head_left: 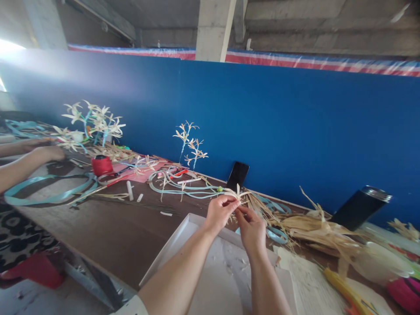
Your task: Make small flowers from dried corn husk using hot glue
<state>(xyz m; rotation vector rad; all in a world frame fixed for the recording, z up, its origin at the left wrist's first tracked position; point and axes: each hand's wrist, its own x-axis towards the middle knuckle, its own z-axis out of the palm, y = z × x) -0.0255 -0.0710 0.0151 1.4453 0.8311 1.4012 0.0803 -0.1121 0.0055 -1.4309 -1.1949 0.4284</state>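
In the head view, my left hand [219, 214] is closed in a pinch on a pale husk flower [238, 191], whose narrow petals spread above the fingertips. Just below and to the right, my right hand [254, 229] also pinches at the base of this flower; the fingers hide the stem. Both hands are over the far edge of a shallow white box [210, 271], with small pale scraps in it. Behind the hands a dark phone [238, 175] leans against the blue panel.
Dried husks [308, 227] and a black flask [362, 208] lie to the right, near a yellow-handled cutter [344, 288]. Finished-looking husk flowers on stems [188, 144], light blue ribbon [177, 186] and red thread [102, 165] are left. A co-worker's hands [42, 151] work at far left.
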